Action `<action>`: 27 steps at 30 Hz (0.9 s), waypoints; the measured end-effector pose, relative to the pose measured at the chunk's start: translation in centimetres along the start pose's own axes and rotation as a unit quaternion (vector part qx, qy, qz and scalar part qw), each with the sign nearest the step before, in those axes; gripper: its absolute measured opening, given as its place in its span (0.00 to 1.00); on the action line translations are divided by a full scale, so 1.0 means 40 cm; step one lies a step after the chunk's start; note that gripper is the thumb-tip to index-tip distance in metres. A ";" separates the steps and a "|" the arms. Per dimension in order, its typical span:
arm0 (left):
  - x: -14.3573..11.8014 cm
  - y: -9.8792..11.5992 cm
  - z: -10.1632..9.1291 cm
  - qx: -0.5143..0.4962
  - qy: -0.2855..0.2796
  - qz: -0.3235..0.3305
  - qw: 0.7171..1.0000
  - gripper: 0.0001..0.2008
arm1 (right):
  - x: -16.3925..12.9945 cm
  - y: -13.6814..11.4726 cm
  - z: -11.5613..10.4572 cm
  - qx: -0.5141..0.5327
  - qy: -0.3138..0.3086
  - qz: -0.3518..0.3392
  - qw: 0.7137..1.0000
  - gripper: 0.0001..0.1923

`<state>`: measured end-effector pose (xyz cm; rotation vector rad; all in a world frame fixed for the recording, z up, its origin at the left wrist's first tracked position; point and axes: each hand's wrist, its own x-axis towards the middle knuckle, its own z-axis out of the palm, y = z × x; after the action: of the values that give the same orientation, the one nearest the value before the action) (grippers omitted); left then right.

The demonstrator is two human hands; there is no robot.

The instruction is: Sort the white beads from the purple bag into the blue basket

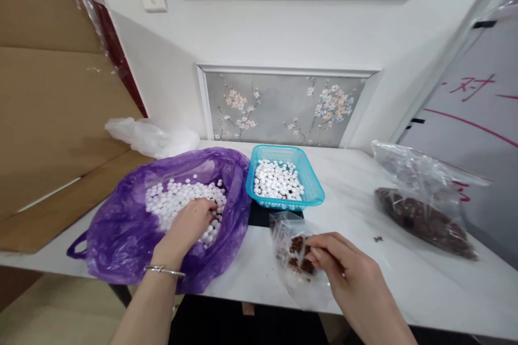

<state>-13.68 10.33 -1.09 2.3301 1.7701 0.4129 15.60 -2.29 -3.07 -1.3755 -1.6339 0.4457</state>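
Observation:
My left hand (192,220) reaches into an open purple plastic bag (117,221), its fingers curled down among small white balls (172,197); the fingertips are partly hidden. To the right, my right hand (343,259) is closed in a pinch over a small clear plastic bag (283,232). Reddish-brown bits (299,264) lie in that bag, right by my fingertips. What the pinch holds is too small to make out. Between and beyond both hands stands a blue plastic basket (313,186), holding more white balls and a few brown bits.
A large clear bag of brown material (424,221) rests at the right, near a whiteboard (477,108). Small brown pieces (377,239) lie on the white table (348,194). A dark flat pad (259,215) shows under the basket. Cardboard (52,108) stands left, beside crumpled white plastic (162,140).

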 end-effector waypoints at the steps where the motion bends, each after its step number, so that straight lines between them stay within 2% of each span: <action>1: 0.002 0.004 0.001 0.003 0.003 -0.001 1.000 0.14 | -0.001 -0.004 -0.004 0.013 -0.004 0.013 1.000 0.09; 6: -0.001 0.027 -0.024 -0.001 0.054 -0.004 0.999 0.15 | -0.014 -0.026 0.006 0.086 -0.005 0.075 0.993 0.10; 11: -0.038 0.056 -0.046 -0.046 0.119 0.000 0.992 0.16 | -0.020 -0.032 0.011 0.105 0.008 0.116 0.988 0.09; 13: -0.058 0.072 -0.051 -0.103 0.151 -0.003 0.983 0.15 | -0.020 -0.028 0.008 0.093 0.002 0.109 0.990 0.09; 17: -0.095 0.112 -0.054 -0.227 0.193 -0.010 0.955 0.13 | -0.024 -0.014 0.004 0.021 -0.028 0.042 0.998 0.12; 20: -0.118 0.148 -0.056 -0.336 0.169 -0.001 0.927 0.12 | -0.023 -0.004 0.014 -0.054 -0.033 0.019 0.998 0.17; 24: -0.141 0.196 -0.053 -0.484 0.075 -0.004 0.872 0.13 | -0.007 -0.010 0.042 -0.136 -0.081 -0.017 0.987 0.19; 27: -0.152 0.225 -0.041 -0.544 0.027 0.005 0.839 0.11 | 0.006 -0.024 0.071 -0.205 -0.102 -0.020 0.973 0.17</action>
<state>-7.56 2.00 2.62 1.4757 1.0290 1.1252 12.75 -1.56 -3.69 -1.6346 -1.9986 0.2369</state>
